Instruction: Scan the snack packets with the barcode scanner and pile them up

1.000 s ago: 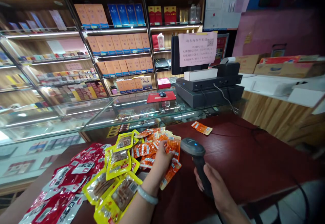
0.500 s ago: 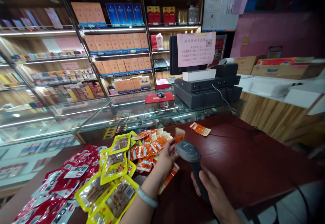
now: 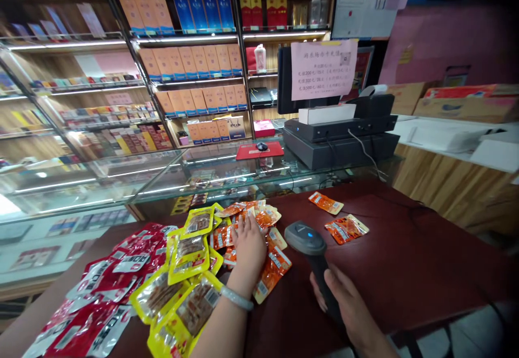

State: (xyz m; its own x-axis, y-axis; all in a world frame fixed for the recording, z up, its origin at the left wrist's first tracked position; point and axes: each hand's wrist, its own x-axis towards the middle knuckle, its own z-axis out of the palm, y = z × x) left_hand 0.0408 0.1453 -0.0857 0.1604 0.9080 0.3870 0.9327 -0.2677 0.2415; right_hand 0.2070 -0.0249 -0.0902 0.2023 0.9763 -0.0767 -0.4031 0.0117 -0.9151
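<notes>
Left hand (image 3: 248, 243) is lying flat, fingers spread and released, palm down on the heap of orange snack packets (image 3: 259, 239) in the middle of the dark red counter (image 3: 405, 260), pressing on them rather than gripping any one. Right hand (image 3: 346, 306) is clenching the black handle of the barcode scanner (image 3: 310, 247), holding it upright just beside the heap, its grey head tilting forward with a small blue light glowing on top. A pale bangle (image 3: 236, 298) is sitting on the left wrist. To the right of the scanner, two orange packets (image 3: 346, 229) are lying apart from the heap on bare counter, with a single orange packet (image 3: 325, 203) resting a little further back. Left of the hand, yellow-edged packets (image 3: 190, 271) are overlapping the orange ones, and red packets (image 3: 105, 287) are spilling toward the near left corner. Beyond the counter, a glass display case (image 3: 162, 179) is running across, a black till unit (image 3: 340, 141) with a pink notice (image 3: 323, 70) is standing on it, and lit shelves of boxed cartons (image 3: 194, 66) are filling the back wall.
</notes>
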